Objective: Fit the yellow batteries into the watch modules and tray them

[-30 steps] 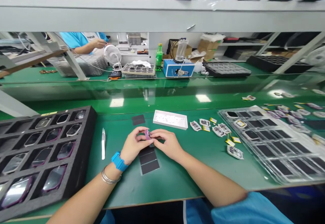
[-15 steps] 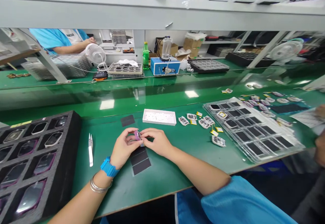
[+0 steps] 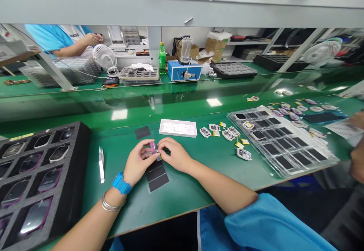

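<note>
My left hand [image 3: 139, 159] grips a small purple watch case [image 3: 153, 147] between thumb and fingers, tilted just above the mat. My right hand [image 3: 174, 153] is closed in a pinch at the case's right side; what its fingertips hold is too small to make out. Below the hands lies a sheet with black rectangular pads [image 3: 157, 182], partly covered by my fingers. Metal tweezers [image 3: 101, 165] rest on the mat left of my left hand. Behind the hands stands a shallow white tray [image 3: 178, 134] holding tiny parts.
A black foam tray [image 3: 81, 160] of watch cases fills the left side. To the right lie several watch cases with yellow batteries [image 3: 228, 134] and a clear plastic tray [image 3: 280, 169] of dark screens. Another person's hand [image 3: 357, 156] shows at the right edge.
The view has shifted slightly. Both hands stay together at the purple watch case, with small finger movements; the case is turned a little.
</note>
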Tool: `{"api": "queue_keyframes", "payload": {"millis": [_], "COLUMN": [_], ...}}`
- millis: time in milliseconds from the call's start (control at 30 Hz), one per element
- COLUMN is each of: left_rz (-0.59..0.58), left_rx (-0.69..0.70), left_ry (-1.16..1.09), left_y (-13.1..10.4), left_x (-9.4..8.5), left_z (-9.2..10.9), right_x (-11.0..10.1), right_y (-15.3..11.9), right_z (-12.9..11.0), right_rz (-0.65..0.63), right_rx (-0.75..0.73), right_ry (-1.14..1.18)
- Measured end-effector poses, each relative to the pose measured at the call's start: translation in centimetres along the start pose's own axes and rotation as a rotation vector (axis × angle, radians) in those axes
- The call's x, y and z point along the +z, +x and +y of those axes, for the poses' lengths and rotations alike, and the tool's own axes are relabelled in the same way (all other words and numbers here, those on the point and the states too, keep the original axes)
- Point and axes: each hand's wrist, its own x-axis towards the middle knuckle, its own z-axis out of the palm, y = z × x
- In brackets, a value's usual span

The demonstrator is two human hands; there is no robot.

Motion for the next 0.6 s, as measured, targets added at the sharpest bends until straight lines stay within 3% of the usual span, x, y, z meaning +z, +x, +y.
{"api": "queue_keyframes", "payload": {"millis": [167, 300, 433, 533, 600], "left_rz": [0.027, -0.024, -0.063, -0.107, -0.121], "left_rx": [-0.045, -0.183, -0.220, -0.199, -0.182], "left_ry": [-0.218, -0.467, -0.566, -0.559, -0.546], "left_y": [0.3, 0.5, 0.8, 0.8, 0.8], "left_x": [-0.4, -0.7, -0.9, -1.1, -1.1], "left_z": [0.2, 0.9, 0.9, 0.5, 0.3], "right_x": [-2.0, -4.1, -4.8, -3.9, -2.7], "right_y": [0.8, 1.6, 2.1, 2.0, 1.6], "right_z": [0.8, 2.7, 4.5, 4.3, 3.2], "right_rz": [0.156, 0.398, 0.560, 0.554, 0.423], "right_rx": [0.028, 0.247, 0.420, 0.459, 0.432], "right_ry": [-0.023, -0.024, 0.039, 0.189, 0.307]}}
